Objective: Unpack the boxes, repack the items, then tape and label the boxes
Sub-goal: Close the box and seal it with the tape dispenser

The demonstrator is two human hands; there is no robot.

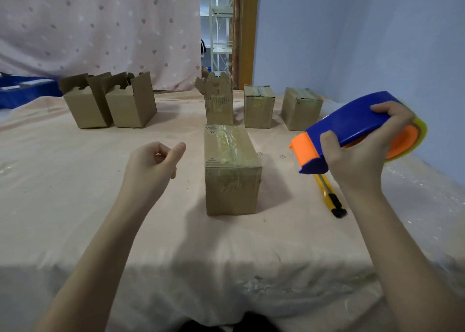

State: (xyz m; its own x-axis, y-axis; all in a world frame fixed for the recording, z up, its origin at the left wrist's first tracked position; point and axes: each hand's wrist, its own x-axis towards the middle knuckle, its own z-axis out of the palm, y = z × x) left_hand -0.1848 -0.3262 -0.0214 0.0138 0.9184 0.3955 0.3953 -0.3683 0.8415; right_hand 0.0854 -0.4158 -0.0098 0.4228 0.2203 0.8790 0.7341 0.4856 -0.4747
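Cardboard, taped along its top seam with clear tape, made up the closed box (232,170) that stood at the centre of the frame on a pink-draped table (100,205). To its right, the right hand (362,155) gripped a blue and orange tape dispenser (352,130) in the air, fingers curled over the blue body and thumb pressed on its near side; the yellowish tape roll (417,132) showed past the knuckles. Below the dispenser a yellow utility knife (329,195) lay on the cloth, right of the taped box. The left hand (151,165) hovered left of that box, apart from it, fingers loosely curled with the thumb tip near the forefinger, holding nothing. Along the far edge stood five more boxes: two open ones (110,102) touching each other at upper left, one open box (219,100) just behind the taped box, and two closed boxes (259,106) (300,108) to its right. A blue bin (25,90) sat at the left edge, under a spotted curtain (100,24).
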